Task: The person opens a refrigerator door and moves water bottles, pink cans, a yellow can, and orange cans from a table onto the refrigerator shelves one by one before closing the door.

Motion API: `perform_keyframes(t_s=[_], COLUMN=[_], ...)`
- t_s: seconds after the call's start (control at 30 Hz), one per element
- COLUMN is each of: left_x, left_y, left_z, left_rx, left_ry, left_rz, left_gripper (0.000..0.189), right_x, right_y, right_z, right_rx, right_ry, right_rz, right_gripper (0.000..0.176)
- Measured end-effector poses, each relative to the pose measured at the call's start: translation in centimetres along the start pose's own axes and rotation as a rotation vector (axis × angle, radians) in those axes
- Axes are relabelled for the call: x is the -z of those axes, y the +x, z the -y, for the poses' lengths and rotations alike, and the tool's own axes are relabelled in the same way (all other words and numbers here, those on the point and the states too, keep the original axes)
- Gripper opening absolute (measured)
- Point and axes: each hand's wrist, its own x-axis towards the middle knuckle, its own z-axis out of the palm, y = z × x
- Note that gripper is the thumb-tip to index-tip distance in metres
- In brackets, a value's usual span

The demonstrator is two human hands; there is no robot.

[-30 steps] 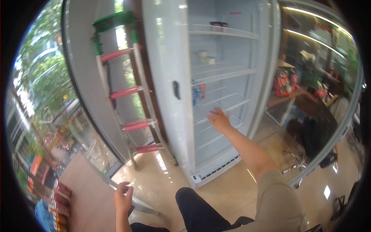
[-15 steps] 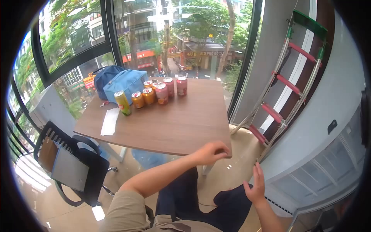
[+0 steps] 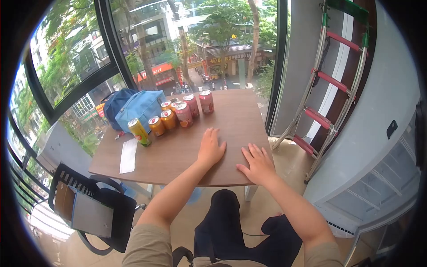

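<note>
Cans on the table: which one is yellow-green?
The tall can at the left end of the group, nearest the white paper; the other cans look orange or pinkish-red.

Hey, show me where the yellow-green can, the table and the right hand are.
Yellow-green can (image 3: 140, 133), head view: middle of its side.
Table (image 3: 240, 118), head view: bare top beyond the hands.
Right hand (image 3: 260, 167), head view: back of the hand.

A head-worn camera looks forward and down across a nearby brown, wood-topped table (image 3: 242, 113) toward tall black-framed glass windows (image 3: 200, 49).
</note>
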Motion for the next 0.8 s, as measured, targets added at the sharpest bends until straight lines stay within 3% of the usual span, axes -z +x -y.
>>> perform_keyframes(t_s=[0.2, 0.4, 0.53, 0.6, 0.67, 0.73, 0.77, 0.8], left_x=[-2.1, -1.8, 0.1, 1.2, 1.2, 1.6, 0.8, 0.6], left_y=[7.1, 14.2, 20.0, 21.8, 22.3, 23.0, 22.7, 22.7], left_z=[1.1, 3.3, 3.3, 2.6, 3.0, 2.9, 3.7, 4.0], left_rx=[0.084, -0.127, -0.031, 0.192, 0.157, 0.283, 0.214, 0.205], left_ry=[0.085, 0.285, 0.594, 0.788, 0.843, 0.797, 0.847, 0.849], left_rz=[-0.262, -0.351, -0.168, 0.122, 0.057, 0.334, 0.213, 0.223], left_gripper=[0.085, 0.084, 0.085, 0.085, 0.081, 0.074, 0.068, 0.068], right_x=[-0.4, -1.6, -1.9, -2.0, -2.1, -2.0, -2.1, -2.1], right_y=[3.9, 6.3, 7.4, 7.7, 7.6, 7.5, 7.5, 7.5], right_z=[-0.2, -0.8, -1.2, -1.2, -1.4, -1.4, -1.4, -1.5], right_rx=[-0.146, -0.222, -0.236, -0.245, -0.234, -0.236, -0.229, -0.240], right_ry=[-0.029, -0.004, 0.007, 0.019, 0.035, 0.041, 0.042, 0.049], right_rz=[-0.032, -0.076, -0.071, -0.066, -0.091, -0.104, -0.114, -0.111], right_gripper=[0.079, 0.076, 0.075, 0.075, 0.074, 0.074, 0.074, 0.074])
